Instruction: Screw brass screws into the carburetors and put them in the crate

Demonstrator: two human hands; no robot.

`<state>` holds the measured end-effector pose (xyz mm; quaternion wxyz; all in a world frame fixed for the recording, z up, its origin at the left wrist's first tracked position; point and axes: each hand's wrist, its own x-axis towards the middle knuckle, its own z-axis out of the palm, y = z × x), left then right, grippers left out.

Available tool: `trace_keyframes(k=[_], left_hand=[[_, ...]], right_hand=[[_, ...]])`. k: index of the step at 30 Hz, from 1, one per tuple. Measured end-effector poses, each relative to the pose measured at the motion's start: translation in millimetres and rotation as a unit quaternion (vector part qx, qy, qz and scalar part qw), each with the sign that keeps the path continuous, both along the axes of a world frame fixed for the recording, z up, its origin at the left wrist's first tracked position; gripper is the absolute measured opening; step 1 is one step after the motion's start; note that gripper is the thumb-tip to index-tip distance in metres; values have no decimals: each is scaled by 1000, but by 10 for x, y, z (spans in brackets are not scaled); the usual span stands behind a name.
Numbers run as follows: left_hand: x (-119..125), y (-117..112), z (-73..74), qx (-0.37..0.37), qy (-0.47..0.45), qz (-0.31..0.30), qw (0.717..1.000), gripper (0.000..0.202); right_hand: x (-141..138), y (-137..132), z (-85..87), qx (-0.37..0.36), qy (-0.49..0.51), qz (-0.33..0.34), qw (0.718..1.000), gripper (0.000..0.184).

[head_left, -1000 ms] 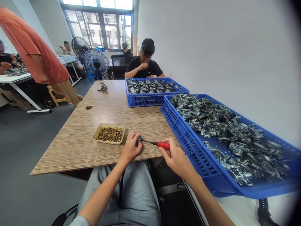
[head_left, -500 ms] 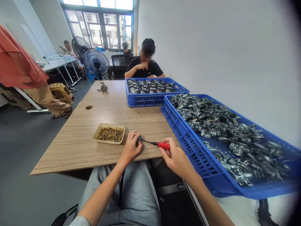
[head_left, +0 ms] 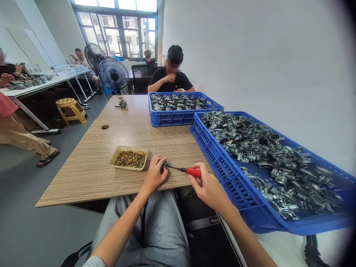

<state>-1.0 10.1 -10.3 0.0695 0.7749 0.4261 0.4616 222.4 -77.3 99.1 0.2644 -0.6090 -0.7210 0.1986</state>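
Note:
My left hand (head_left: 155, 173) is closed around a grey metal carburetor body (head_left: 166, 162), holding it against the table near the front edge. Most of that piece is hidden behind the fingers. In my right hand (head_left: 205, 182) is a screwdriver with a red handle (head_left: 194, 172), its thin dark shaft lying nearly level. The tip points left and meets the carburetor body; the exact contact is too small to make out. Just left of my left hand stands a shallow cream tray (head_left: 111, 163) holding many slim brass pieces (head_left: 130, 159).
A large blue crate (head_left: 222, 168) of loose carburetor bodies lies at my right. Behind it, another blue crate (head_left: 172, 119) holds rows of carburetors. A single carburetor (head_left: 121, 104) sits on the far table (head_left: 91, 174). A person (head_left: 171, 74) sits opposite; another walks at left.
The walking person at left has moved further left, partly out of view, uncovering a stool and a side table. My hands, screwdriver and carburetor body look almost unchanged.

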Motion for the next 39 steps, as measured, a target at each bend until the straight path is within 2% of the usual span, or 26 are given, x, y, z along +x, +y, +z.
trace_keyframes(k=[11, 19, 27, 34, 39], left_hand=[[-7, 17, -37, 2, 0, -1, 1000, 46], [-4, 8, -27, 2, 7, 3, 1000, 46], [-6, 11, -28, 3, 9, 5, 1000, 46], [-5, 14, -34, 4, 3, 2, 1000, 46], [-11, 20, -48, 6, -1, -1, 1000, 47]], right_hand=[[7, 19, -23, -14, -17, -25, 999, 21], [-5, -2, 2, -5, 11, -1, 1000, 22], [20, 12, -38, -10, -3, -16, 1000, 19], [-3, 3, -25, -2, 33, 24, 999, 21], [11, 19, -56, -8, 22, 4, 1000, 18]])
